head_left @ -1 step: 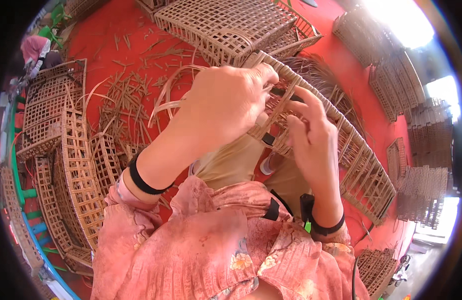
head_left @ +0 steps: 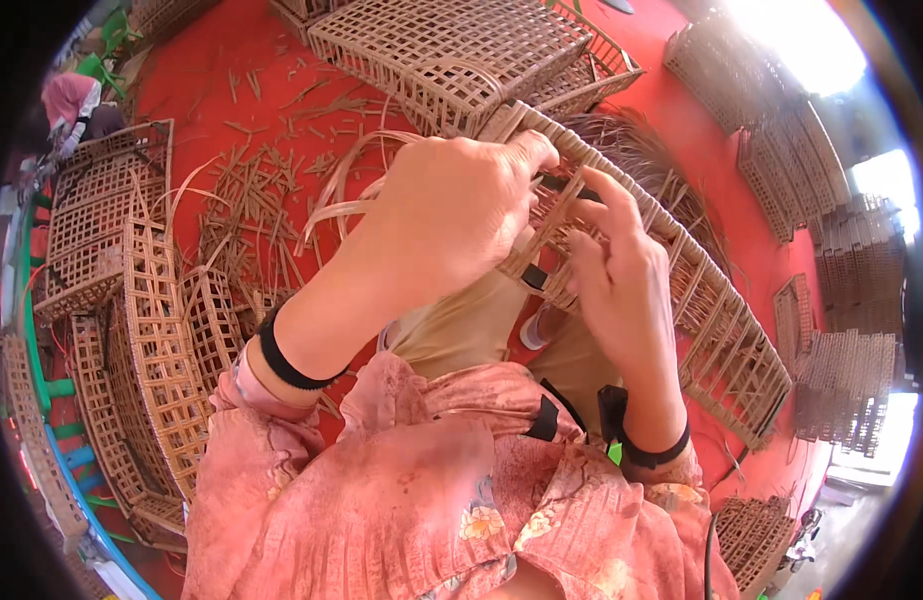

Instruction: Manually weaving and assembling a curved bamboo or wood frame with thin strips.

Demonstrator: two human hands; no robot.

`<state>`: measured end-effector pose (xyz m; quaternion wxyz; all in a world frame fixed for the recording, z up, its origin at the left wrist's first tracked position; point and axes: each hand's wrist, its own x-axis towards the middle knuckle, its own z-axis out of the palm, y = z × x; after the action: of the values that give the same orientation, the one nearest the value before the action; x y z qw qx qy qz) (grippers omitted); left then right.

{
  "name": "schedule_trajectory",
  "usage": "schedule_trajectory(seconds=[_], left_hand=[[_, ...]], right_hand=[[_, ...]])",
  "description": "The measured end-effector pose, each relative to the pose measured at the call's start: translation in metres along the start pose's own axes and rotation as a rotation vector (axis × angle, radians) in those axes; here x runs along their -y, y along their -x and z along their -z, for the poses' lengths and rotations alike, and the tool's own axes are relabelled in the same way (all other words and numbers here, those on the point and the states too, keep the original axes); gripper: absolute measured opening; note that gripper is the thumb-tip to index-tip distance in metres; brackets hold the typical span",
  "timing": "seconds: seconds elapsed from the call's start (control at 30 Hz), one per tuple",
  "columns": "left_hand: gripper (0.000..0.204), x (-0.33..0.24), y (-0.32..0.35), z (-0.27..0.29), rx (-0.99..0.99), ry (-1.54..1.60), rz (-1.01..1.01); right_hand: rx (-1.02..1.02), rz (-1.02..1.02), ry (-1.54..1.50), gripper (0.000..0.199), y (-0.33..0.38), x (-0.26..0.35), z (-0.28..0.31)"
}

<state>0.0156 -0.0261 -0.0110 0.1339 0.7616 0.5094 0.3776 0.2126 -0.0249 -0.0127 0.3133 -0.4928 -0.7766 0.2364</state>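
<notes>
A long brown wicker basket (head_left: 727, 345) lies slantwise across my lap, its thick wrapped rim (head_left: 672, 220) running from my hands down to the right. My left hand (head_left: 447, 210) is closed at the basket's near end, index fingertip against the rim and thumb lower on the woven side. Pale flat strips (head_left: 332, 210) trail out behind that hand; whether its fingers also pinch one is hidden. My right hand (head_left: 622, 270) curls its fingers over the lattice beside the left, index finger by a dark gap in the weave, thumb on the side slats.
Several wicker baskets (head_left: 162, 340) stand at the left, and another group (head_left: 452, 50) lies ahead. Stacks of woven panels (head_left: 852, 270) line the right. Cut strip pieces (head_left: 262, 190) litter the red floor (head_left: 197, 80). A person in pink (head_left: 70, 100) bends at far left.
My right hand has shifted very slightly to the left along the basket. My left hand has stayed nearly in place.
</notes>
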Motion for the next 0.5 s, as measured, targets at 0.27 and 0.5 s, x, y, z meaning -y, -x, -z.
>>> schedule_trajectory(seconds=[0.27, 0.5], left_hand=[[0.039, 0.015, -0.005, -0.006, 0.109, 0.103, -0.136], [0.037, 0.015, -0.011, -0.013, 0.114, 0.009, -0.112]], right_hand=[[0.227, 0.001, 0.039, 0.052, -0.022, -0.011, 0.001], [0.055, -0.050, -0.125, 0.034, -0.013, -0.002, 0.000]])
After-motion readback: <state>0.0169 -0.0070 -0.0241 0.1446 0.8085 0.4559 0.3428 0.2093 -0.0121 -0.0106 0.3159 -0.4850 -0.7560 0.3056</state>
